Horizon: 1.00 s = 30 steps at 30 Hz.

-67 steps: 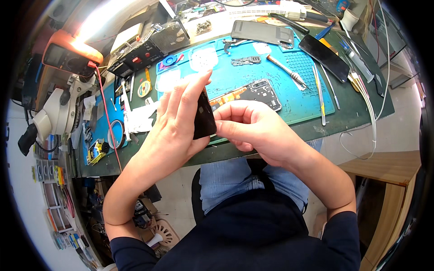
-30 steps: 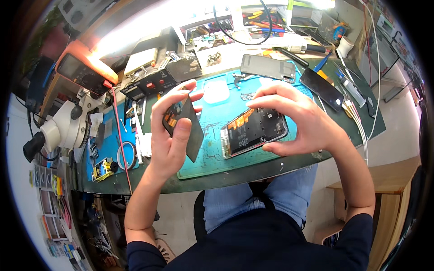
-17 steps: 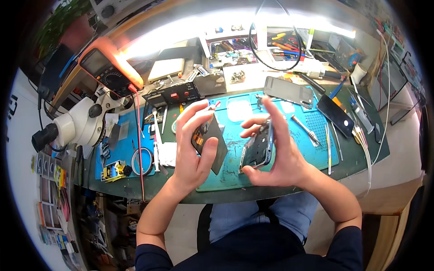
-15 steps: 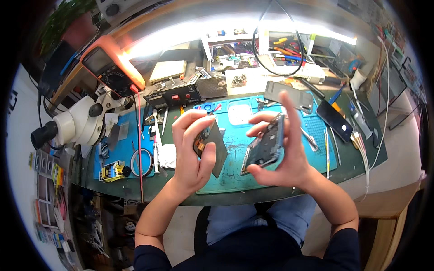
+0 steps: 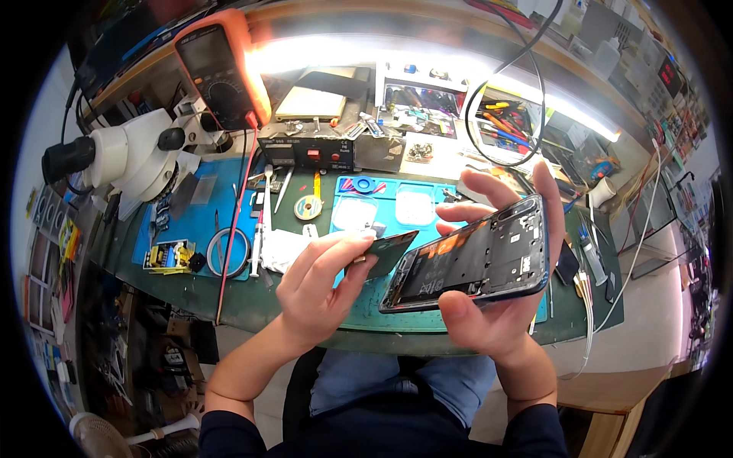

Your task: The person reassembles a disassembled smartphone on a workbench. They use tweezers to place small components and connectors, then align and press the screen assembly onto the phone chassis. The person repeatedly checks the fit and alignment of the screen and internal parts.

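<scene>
In my left hand a thin, dark, flat panel is pinched by one end between the thumb and fingers. My right hand grips an opened phone by its edges, thumb along the near side and fingers behind the far side. The phone's inside faces up, showing a dark battery area with orange marks and black plates with small screws. The panel's free end is close to the phone's left end; whether they touch I cannot tell. Both are held above the blue work mat.
An orange multimeter and a white microscope stand at the left. Behind the mat is a black power unit. A solder spool, a cable coil and a syringe lie left of it. Another dark phone lies right.
The phone has turned so its inside shows more openly. The panel has tilted flatter and come nearer the phone. The whole view has shifted, showing the bench from a different angle.
</scene>
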### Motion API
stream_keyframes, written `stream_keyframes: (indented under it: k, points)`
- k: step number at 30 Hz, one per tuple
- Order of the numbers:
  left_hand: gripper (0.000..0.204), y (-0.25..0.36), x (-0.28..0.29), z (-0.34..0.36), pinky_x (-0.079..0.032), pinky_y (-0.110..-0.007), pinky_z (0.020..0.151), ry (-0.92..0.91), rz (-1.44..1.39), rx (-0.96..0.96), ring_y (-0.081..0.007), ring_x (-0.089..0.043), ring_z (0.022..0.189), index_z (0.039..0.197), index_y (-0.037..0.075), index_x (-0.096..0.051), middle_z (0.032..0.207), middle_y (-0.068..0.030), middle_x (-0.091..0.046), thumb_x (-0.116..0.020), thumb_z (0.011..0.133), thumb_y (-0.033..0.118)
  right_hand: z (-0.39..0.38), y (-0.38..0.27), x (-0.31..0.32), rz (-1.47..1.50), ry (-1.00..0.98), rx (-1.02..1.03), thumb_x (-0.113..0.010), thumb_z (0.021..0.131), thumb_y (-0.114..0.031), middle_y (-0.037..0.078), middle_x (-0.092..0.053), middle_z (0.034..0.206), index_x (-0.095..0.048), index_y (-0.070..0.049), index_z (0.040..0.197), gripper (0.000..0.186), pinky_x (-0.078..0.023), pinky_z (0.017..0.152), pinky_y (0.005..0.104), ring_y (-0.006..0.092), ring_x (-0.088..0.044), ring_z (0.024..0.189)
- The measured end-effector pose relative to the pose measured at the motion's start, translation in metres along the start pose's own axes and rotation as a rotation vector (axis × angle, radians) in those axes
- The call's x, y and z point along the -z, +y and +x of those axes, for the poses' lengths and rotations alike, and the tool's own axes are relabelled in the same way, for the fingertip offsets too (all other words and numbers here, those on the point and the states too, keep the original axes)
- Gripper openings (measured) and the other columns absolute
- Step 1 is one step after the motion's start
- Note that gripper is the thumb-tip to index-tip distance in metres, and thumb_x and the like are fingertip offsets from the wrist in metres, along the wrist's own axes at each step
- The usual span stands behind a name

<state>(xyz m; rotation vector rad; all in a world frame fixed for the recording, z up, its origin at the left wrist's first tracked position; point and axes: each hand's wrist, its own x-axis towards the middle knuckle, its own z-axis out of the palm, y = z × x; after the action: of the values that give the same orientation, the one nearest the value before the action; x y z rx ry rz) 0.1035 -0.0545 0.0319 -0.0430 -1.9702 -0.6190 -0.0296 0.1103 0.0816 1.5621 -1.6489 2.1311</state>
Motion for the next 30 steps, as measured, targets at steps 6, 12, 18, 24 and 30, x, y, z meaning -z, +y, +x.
stream_keyframes:
  k: [6,12,18,24,30]
  points:
    - [0.040,0.004,0.015,0.001,-0.064,-0.032,0.079,-0.061,0.014,0.031,-0.0281,-0.077,0.097,0.123,-0.004,-0.069,0.111,-0.0188,-0.076,-0.079,0.085,-0.008,-0.002,-0.004,-0.013,0.014,0.026,-0.016,-0.091,0.079,-0.042,0.026,-0.048,0.147,-0.004,-0.006,0.165,0.127,-0.056,0.099,0.0419,0.0295,-0.065,0.120]
    - [0.040,0.012,0.013,0.006,-0.065,-0.031,0.076,-0.111,0.064,-0.160,-0.0272,-0.077,0.096,0.125,-0.004,-0.070,0.116,-0.0174,-0.074,-0.077,0.085,-0.005,-0.005,-0.015,-0.018,-0.021,0.137,-0.067,-0.092,0.079,-0.045,0.025,-0.048,0.147,-0.006,-0.007,0.164,0.127,-0.057,0.100,0.0430,0.0308,-0.064,0.121]
    - [0.043,0.024,0.016,0.016,-0.064,-0.034,0.075,-0.207,0.005,-0.104,-0.0263,-0.075,0.090,0.125,-0.002,-0.070,0.113,-0.0130,-0.071,-0.077,0.083,-0.008,-0.010,-0.020,-0.008,0.004,0.116,-0.082,-0.093,0.077,-0.020,0.024,-0.045,0.150,-0.002,-0.010,0.165,0.127,-0.053,0.103,0.0415,0.0306,-0.061,0.126]
    - [0.041,0.026,0.021,0.019,-0.064,-0.034,0.077,-0.286,-0.021,-0.122,-0.0270,-0.076,0.092,0.125,-0.001,-0.069,0.115,-0.0149,-0.072,-0.073,0.084,-0.005,-0.012,-0.029,-0.003,-0.028,0.175,-0.077,-0.094,0.077,-0.020,0.023,-0.045,0.150,-0.002,-0.013,0.165,0.127,-0.051,0.105,0.0439,0.0325,-0.059,0.127]
    - [0.037,0.036,0.028,0.029,-0.065,-0.034,0.080,-0.415,-0.002,-0.089,-0.0271,-0.076,0.098,0.126,-0.001,-0.069,0.118,-0.0147,-0.073,-0.067,0.089,0.001,-0.012,-0.033,-0.001,-0.069,0.133,-0.076,-0.094,0.076,-0.020,0.023,-0.046,0.150,-0.004,-0.014,0.165,0.127,-0.052,0.105,0.0440,0.0330,-0.060,0.127]
